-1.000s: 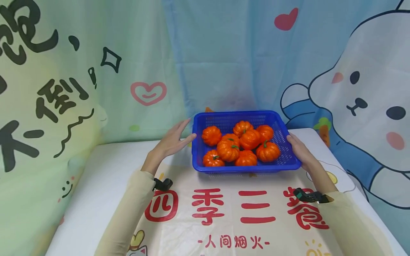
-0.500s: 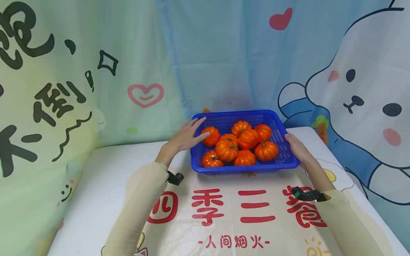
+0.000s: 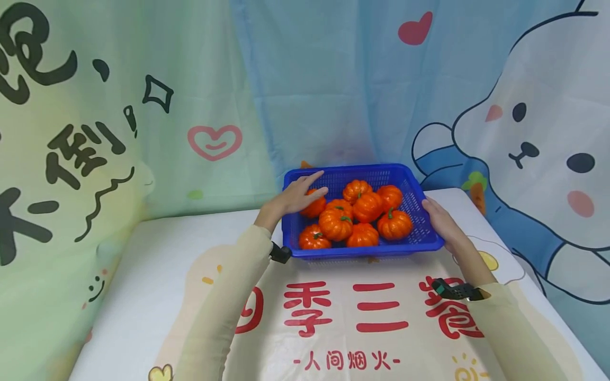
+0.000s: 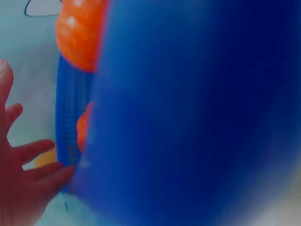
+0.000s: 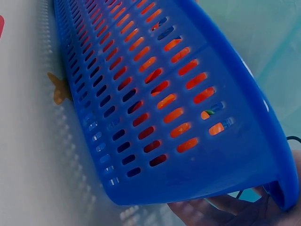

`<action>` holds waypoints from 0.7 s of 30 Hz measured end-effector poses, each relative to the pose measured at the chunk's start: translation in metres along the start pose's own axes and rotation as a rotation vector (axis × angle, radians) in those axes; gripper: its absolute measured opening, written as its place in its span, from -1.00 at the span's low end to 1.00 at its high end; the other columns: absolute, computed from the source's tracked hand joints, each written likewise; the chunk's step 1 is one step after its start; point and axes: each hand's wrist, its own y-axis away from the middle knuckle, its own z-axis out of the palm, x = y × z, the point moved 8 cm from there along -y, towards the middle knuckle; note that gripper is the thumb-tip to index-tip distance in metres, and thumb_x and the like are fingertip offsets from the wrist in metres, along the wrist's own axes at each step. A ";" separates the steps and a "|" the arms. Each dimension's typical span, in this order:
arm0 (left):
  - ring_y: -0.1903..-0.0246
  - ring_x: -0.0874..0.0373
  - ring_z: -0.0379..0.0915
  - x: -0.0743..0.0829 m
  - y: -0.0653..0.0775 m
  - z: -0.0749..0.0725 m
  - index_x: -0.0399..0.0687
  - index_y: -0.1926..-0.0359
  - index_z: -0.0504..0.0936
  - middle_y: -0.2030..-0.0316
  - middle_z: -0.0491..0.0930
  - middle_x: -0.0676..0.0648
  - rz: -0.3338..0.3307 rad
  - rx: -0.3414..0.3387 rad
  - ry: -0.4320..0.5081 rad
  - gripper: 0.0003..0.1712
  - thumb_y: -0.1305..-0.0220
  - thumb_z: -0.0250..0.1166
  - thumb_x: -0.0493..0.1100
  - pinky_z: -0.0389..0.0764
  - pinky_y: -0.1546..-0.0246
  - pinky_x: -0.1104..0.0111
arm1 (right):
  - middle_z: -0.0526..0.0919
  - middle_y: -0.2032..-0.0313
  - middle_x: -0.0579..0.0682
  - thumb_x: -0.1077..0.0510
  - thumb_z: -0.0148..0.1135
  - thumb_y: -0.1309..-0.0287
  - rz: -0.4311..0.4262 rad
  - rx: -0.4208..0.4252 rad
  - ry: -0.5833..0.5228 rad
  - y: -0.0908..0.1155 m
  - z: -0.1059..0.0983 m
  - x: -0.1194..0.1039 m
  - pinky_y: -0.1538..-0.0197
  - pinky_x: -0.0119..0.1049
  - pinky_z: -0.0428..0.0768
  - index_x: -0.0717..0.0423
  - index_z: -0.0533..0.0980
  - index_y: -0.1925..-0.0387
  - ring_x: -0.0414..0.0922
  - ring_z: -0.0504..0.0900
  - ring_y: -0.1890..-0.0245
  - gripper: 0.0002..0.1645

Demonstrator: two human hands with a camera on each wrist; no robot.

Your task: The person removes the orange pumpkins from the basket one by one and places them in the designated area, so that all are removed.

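A blue plastic basket (image 3: 364, 250) with slotted walls stands near the back of the table, holding several small orange pumpkins (image 3: 336, 224). My left hand (image 3: 296, 197) reaches over the basket's left rim, fingers extended above a pumpkin (image 3: 313, 207) that it partly covers. In the left wrist view the fingers of the left hand (image 4: 28, 174) look spread and grip nothing; the blurred blue wall fills most of that picture. My right hand (image 3: 444, 222) holds the basket's right side. Seen from the right wrist, its fingers (image 5: 197, 212) pass under the rim, partly hidden.
The white table (image 3: 157, 248) carries a printed cream cloth (image 3: 343, 296) with red characters. Patterned curtains (image 3: 314, 79) hang right behind and around the table. A thin cable (image 3: 519, 278) runs along the right side. Each wrist wears a dark camera (image 3: 281, 253).
My left hand has moved right, from beside the basket to over its left rim and the pumpkin there. The right hand stays at the basket's right side; the basket looks still.
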 end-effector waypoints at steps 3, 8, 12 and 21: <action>-0.52 -0.16 -0.16 -0.001 -0.004 0.005 0.31 -0.53 -0.09 -0.52 -0.04 -0.15 -0.014 -0.020 -0.019 -0.21 -0.40 -0.14 0.38 0.03 -0.46 -0.14 | -0.11 -0.47 0.42 -0.32 -0.58 -0.44 -0.003 -0.001 -0.005 0.000 0.001 0.001 -0.32 0.39 0.16 -0.09 -0.45 -0.51 0.42 0.05 -0.40 -0.19; -0.51 -0.22 -0.16 0.003 -0.010 0.003 0.25 -0.54 -0.11 -0.52 -0.06 -0.19 -0.025 -0.057 -0.072 -0.20 -0.42 -0.14 0.35 0.03 -0.46 -0.14 | -0.10 -0.48 0.39 -0.35 -0.57 -0.43 0.004 0.004 0.000 0.001 0.000 0.000 -0.33 0.38 0.16 -0.09 -0.45 -0.51 0.41 0.06 -0.41 -0.16; -0.50 -0.20 -0.13 0.012 -0.016 -0.008 0.24 -0.54 -0.10 -0.52 -0.05 -0.19 -0.015 -0.069 -0.092 -0.21 -0.43 -0.15 0.33 0.04 -0.46 -0.11 | -0.10 -0.48 0.37 -0.39 -0.57 -0.40 0.028 0.011 -0.001 0.001 -0.001 0.001 -0.34 0.38 0.15 -0.12 -0.45 -0.51 0.40 0.05 -0.41 -0.14; -0.53 -0.14 -0.22 0.008 -0.028 -0.002 0.23 -0.54 -0.14 -0.53 -0.07 -0.17 -0.082 -0.124 -0.079 -0.22 -0.45 -0.19 0.33 -0.05 -0.50 -0.09 | -0.11 -0.49 0.36 -0.39 -0.57 -0.40 0.038 0.008 -0.007 0.001 -0.001 0.003 -0.34 0.36 0.16 -0.16 -0.47 -0.51 0.38 0.06 -0.41 -0.15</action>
